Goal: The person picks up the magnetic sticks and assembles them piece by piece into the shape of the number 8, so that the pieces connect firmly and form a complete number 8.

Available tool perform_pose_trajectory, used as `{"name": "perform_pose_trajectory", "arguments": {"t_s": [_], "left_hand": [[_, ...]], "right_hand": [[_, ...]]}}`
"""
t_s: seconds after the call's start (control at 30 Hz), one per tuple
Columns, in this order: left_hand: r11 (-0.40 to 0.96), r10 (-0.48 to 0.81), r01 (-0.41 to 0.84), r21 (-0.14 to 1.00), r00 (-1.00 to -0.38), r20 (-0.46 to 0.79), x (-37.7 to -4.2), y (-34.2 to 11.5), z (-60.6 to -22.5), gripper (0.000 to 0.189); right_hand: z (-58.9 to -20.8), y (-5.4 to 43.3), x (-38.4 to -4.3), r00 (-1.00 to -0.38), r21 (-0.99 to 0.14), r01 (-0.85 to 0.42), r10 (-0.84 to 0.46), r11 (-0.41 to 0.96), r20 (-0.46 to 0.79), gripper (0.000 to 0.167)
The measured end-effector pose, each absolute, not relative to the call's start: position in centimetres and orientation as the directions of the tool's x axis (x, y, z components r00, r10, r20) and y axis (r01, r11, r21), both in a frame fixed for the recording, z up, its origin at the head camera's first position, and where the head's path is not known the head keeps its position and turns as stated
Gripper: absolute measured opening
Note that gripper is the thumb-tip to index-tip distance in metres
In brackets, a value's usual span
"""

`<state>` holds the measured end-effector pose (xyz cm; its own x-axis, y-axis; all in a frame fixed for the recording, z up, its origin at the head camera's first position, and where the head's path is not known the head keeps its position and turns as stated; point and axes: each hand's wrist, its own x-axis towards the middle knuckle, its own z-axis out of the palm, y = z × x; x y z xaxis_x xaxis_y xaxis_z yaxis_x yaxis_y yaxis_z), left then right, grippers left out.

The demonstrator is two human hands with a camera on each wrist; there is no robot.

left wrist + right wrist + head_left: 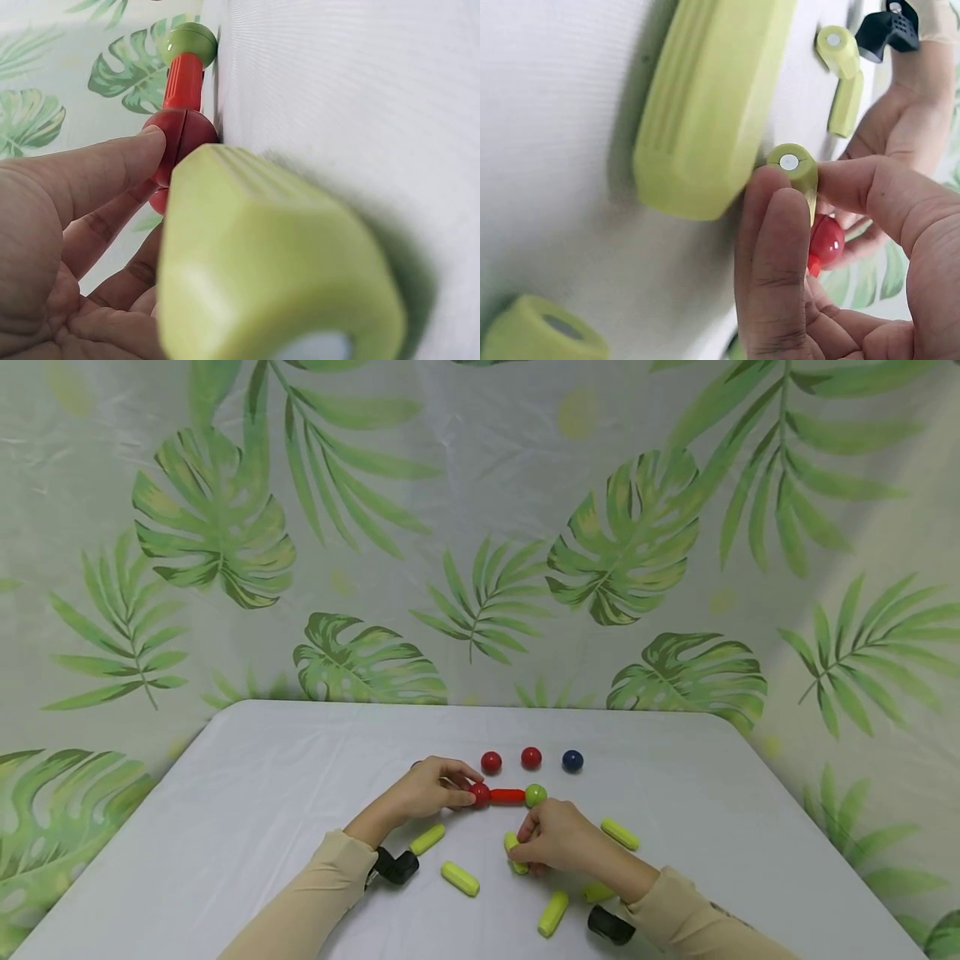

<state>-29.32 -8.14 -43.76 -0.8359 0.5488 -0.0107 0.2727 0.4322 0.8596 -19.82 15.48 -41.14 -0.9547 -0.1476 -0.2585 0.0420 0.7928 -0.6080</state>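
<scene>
My left hand (429,789) pinches a red ball (480,794) between thumb and fingers. That ball is joined to a red rod (507,797), whose other end meets a light green ball (536,794); the row lies on the table. Just to the right and nearer, my right hand (561,837) grips a yellow-green rod (512,842) with thumb and fingertips. In the right wrist view, a silvery disc shows in the end of this rod (790,160). A loose yellow-green rod (262,262) fills the front of the left wrist view.
Behind the hands sit two red balls (491,762) (531,757) and a dark blue ball (572,761). Several yellow-green rods (460,878) (553,913) (620,834) lie around on the white table (300,752). A leaf-patterned cloth (480,510) hangs behind it.
</scene>
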Motion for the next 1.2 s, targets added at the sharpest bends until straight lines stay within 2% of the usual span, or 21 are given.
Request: {"name": "perform_pose_trajectory", "arguments": {"t_s": [0.17, 0.33, 0.63, 0.9, 1.2], "left_hand": [[0.427, 0.547, 0.268, 0.864, -0.837, -0.011, -29.4, -8.2, -43.8, 0.025], [0.424, 0.551, 0.265, 0.866, -0.834, -0.014, -29.5, -8.1, -43.9, 0.025], [0.424, 0.554, 0.273, 0.864, -0.832, -0.009, -29.6, -8.2, -44.0, 0.025], [0.42, 0.554, 0.265, 0.868, -0.832, -0.014, -29.5, -8.2, -43.9, 0.024], [0.416, 0.559, 0.271, 0.868, -0.829, -0.009, -29.4, -8.2, -43.8, 0.025]], "right_hand": [[-41.0, 15.2, -19.9, -0.955, -0.623, 0.014, -0.174, 0.782, -0.24, 0.015], [-41.3, 14.9, -20.1, -0.953, -0.662, 0.047, -0.166, 0.748, -0.255, 0.014], [-41.5, 13.8, -20.5, -0.943, -0.77, 0.112, -0.179, 0.628, -0.282, 0.019], [-41.8, 13.0, -21.0, -0.937, -0.856, 0.143, -0.21, 0.497, -0.278, 0.016], [-42.2, 12.5, -21.4, -0.934, -0.867, 0.182, -0.195, 0.465, -0.301, 0.014]]}}
